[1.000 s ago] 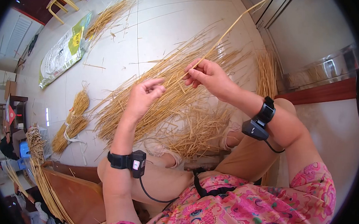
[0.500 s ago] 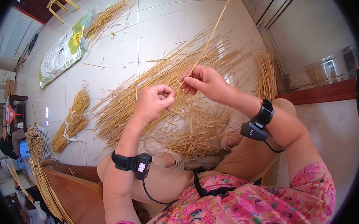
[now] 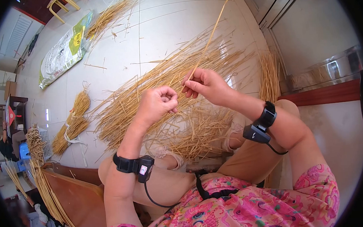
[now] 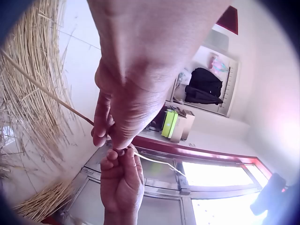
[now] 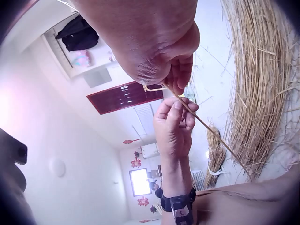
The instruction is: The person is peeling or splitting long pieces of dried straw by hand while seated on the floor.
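Note:
One long straw stalk (image 3: 212, 36) runs up and away from my right hand (image 3: 206, 85), held between its thumb and fingers. Close beside it, my left hand (image 3: 158, 104) pinches the same stalk, its fingers curled. In the right wrist view the stalk (image 5: 218, 134) slants down past the left thumb and fingers toward the straw on the floor. The left wrist view has both hands nearly meeting, with the thin tip of the stalk (image 4: 159, 161) sticking out beyond the right hand. Under the hands, a wide heap of loose straw (image 3: 147, 99) covers the floor.
A tied straw bundle (image 3: 75, 116) lies left of the heap, near a printed sack (image 3: 63, 52). More straw (image 3: 268, 77) stands by the metal door (image 3: 318, 34) at right. A wooden box (image 3: 72, 195) with long stalks beside it is near the left leg. Other people sit far left.
The left hand has moved in toward the right hand and its fingers have closed on the stalk. The stalk has swung to a steeper angle; in the last half second little has changed.

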